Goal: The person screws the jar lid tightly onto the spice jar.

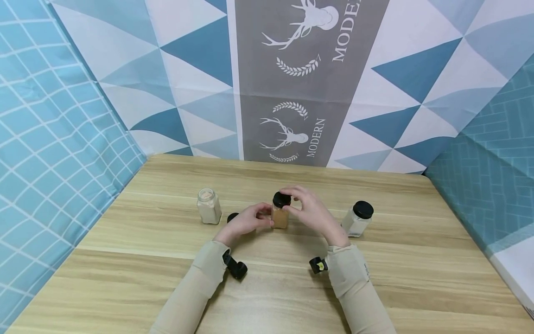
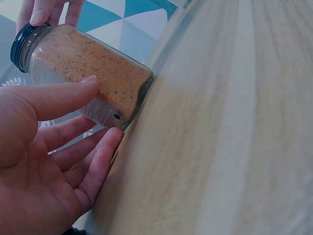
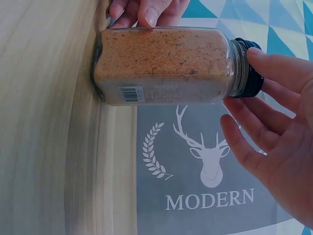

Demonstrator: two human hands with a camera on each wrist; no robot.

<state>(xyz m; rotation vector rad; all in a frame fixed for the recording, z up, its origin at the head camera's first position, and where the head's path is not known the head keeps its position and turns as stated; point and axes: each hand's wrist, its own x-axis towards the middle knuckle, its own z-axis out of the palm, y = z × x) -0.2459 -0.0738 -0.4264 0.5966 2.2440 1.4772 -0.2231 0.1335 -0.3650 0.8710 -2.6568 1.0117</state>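
Note:
A square clear spice jar point(image 1: 280, 219) of orange-brown seasoning stands upright on the wooden table, with a black screw lid point(image 1: 282, 199) on top. My left hand point(image 1: 249, 220) holds the lower body of the jar; in the left wrist view its thumb lies across one face and the fingers come round the far side, low by the table. At the top, my right hand point(image 1: 312, 211) grips the black lid between thumb and fingers, which the right wrist view shows from the side. A printed label with a barcode point(image 3: 131, 94) shows on the glass.
To the left stands a lidless jar point(image 1: 209, 209) of pale powder. A black lid point(image 1: 232, 216) lies partly hidden behind my left hand. Right of my right hand is another pale-filled jar point(image 1: 357, 221) with its black lid on. A patterned cloth point(image 1: 283, 93) hangs behind the table.

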